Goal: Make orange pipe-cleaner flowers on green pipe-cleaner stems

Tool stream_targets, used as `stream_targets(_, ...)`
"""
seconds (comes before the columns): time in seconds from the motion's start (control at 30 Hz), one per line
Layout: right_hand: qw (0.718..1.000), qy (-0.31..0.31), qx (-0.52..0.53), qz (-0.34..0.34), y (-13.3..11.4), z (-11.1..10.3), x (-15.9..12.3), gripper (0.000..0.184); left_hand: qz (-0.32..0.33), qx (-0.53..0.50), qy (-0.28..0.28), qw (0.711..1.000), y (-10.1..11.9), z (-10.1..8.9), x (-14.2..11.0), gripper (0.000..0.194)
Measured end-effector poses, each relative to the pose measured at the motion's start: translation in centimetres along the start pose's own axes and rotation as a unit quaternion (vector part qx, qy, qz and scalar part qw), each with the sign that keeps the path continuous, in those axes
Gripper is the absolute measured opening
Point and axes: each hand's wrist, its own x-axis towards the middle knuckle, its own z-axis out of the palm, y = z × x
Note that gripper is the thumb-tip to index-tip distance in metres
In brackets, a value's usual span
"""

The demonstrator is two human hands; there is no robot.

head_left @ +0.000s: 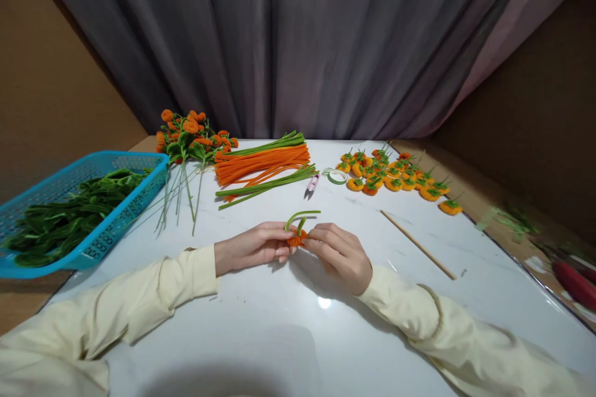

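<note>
In the middle of the head view, my left hand (pixel 261 244) and my right hand (pixel 339 254) meet over a small orange chenille-stem pumpkin (pixel 297 239). Both hands pinch it from opposite sides with thumb and fingertips. From its top rise green chenille stems, one of them bent over to the right. My fingers cover part of the orange body. Beyond the hands lie bundles of orange chenille stems (pixel 261 164) and green chenille stems (pixel 267 185). Small pink thread snips (pixel 311 186) rest beside a roll of green tape (pixel 338 177).
A blue basket (pixel 161 169) of dark green leaves (pixel 74 214) stands left, next to orange flowers on stems (pixel 190 130). Several orange and yellow pumpkins (pixel 393 183) sit back right. A wooden stick (pixel 419 245) lies right of my hand; red-handled pliers (pixel 575 285) lie at the far right.
</note>
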Motion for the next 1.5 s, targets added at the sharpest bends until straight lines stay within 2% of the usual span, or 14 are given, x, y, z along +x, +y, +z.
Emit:
stream_targets(0.2,1.0,-0.003,0.009,0.006,0.1,0.0,-0.2,0.027,0.003,0.012,-0.016,1.0,-0.2,-0.4,0.0,0.01)
stream_targets(0.27,0.999,0.005,0.012,0.029,-0.1,0.0,-0.1,0.023,0.006,0.012,-0.017,1.0,-0.2,-0.4,0.0,0.014)
stream_targets(0.43,0.982,0.04,0.09,0.161,-0.3,-0.2,0.5,0.005,0.035,-0.02,0.012,0.999,-0.1,-0.2,0.1,0.023)
stream_targets(0.53,0.959,0.018,0.156,0.236,-0.1,-0.2,0.6,0.004,0.044,-0.026,0.028,0.998,0.0,-0.1,0.1,0.025)
stream_targets(0.63,0.943,-0.009,0.189,0.275,0.2,-0.1,0.5,0.006,0.053,-0.017,0.038,0.998,0.0,-0.1,0.0,0.027)
stream_targets(0.93,0.94,-0.008,0.2,0.276,0.2,0.2,0.2,0.01,0.059,-0.002,0.055,0.997,-0.1,0.0,0.0,0.032)
stream_targets(1.23,0.946,-0.011,0.189,0.262,0.2,0.3,0.2,0.011,0.068,0.0,0.055,0.996,-0.1,0.0,0.2,0.028)
stream_targets(1.37,0.957,0.004,0.159,0.243,0.3,0.2,0.2,0.007,0.057,-0.08,0.048,0.994,0.4,-0.3,0.3,0.025)
stream_targets(1.47,0.969,0.01,0.131,0.209,0.5,0.1,0.1,0.008,0.026,-0.165,0.079,0.983,0.8,-0.7,0.3,0.008)
stream_targets(1.5,0.973,0.01,0.12,0.195,0.6,0.1,0.1,0.009,0.019,-0.18,0.092,0.979,0.9,-0.8,0.3,0.008)
